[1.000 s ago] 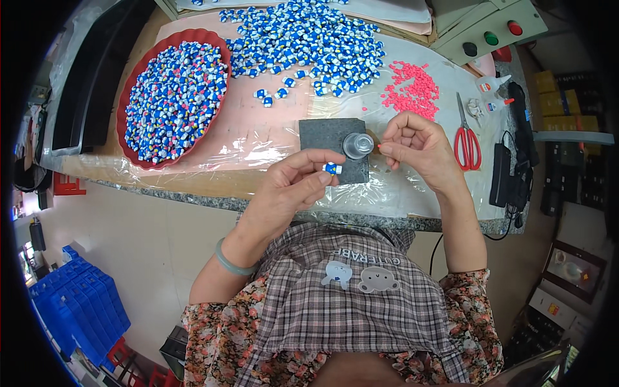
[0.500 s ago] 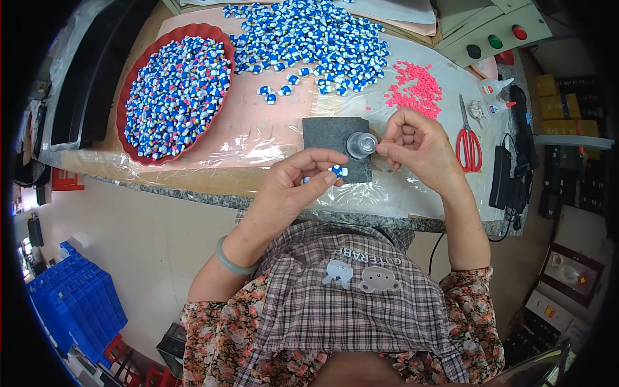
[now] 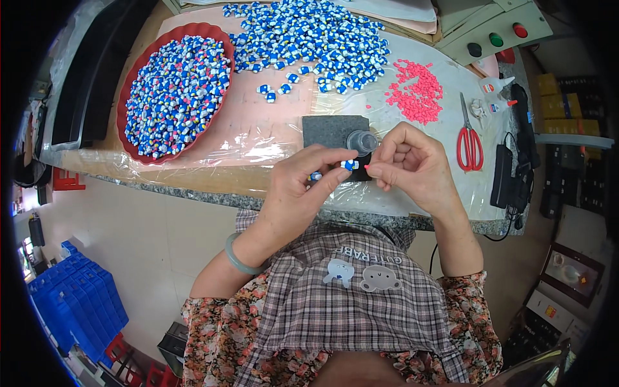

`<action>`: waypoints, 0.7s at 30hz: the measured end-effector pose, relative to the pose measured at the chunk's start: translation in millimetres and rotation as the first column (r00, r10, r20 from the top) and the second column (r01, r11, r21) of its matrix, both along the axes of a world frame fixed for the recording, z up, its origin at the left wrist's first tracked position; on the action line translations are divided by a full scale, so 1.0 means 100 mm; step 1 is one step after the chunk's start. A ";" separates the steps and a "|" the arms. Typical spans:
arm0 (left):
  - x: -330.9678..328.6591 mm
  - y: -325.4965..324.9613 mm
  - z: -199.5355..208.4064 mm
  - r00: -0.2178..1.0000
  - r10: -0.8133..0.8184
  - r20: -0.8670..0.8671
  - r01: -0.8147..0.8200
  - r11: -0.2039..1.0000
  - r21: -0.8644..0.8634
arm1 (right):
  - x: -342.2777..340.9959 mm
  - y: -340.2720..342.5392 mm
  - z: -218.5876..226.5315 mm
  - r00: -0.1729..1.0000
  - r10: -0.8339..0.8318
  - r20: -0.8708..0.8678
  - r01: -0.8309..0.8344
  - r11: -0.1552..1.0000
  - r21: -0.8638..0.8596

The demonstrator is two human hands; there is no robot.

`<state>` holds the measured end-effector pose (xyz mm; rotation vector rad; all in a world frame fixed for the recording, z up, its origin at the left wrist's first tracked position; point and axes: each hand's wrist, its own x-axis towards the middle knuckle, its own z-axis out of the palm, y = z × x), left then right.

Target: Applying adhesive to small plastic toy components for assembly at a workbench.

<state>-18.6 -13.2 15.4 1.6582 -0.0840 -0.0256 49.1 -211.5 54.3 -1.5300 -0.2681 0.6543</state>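
Between thumb and forefinger my left hand pinches a small blue-and-white figure piece. A second blue-and-white piece is tucked in the same hand's curled fingers. My right hand is closed on a tiny pink piece, held at the fingertips a short gap to the right of the figure piece. Just beyond both hands, a small clear cup stands on a dark grey slab. What the cup holds is hard to make out.
A red scalloped tray full of blue-and-white pieces sits at the left. Loose blue-and-white pieces are heaped at the back, with pink pieces to their right. Red-handled scissors and glue bottles lie at the right.
My right hand has come away from the cup, nearer to me and to the left, with the pink piece at its fingertips. My left hand has shifted slightly right with the figure piece.
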 end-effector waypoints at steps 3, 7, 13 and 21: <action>0.00 -0.03 0.02 0.996 0.006 0.084 -0.013 0.996 0.086 | -0.05 0.03 -0.04 1.000 -0.005 0.023 0.005 1.000 -0.002; 0.00 -0.04 0.04 0.990 0.003 0.142 -0.022 0.991 0.134 | -0.06 0.05 -0.04 0.999 -0.005 0.035 0.006 1.000 -0.030; 0.00 -0.08 0.03 0.973 0.004 0.232 -0.047 0.982 0.181 | -0.07 0.07 -0.06 0.997 0.002 0.075 0.004 0.996 -0.085; 0.00 -0.10 0.00 0.955 -0.007 0.296 -0.059 0.975 0.213 | -0.14 0.10 -0.01 0.926 0.046 0.375 0.087 0.940 -0.330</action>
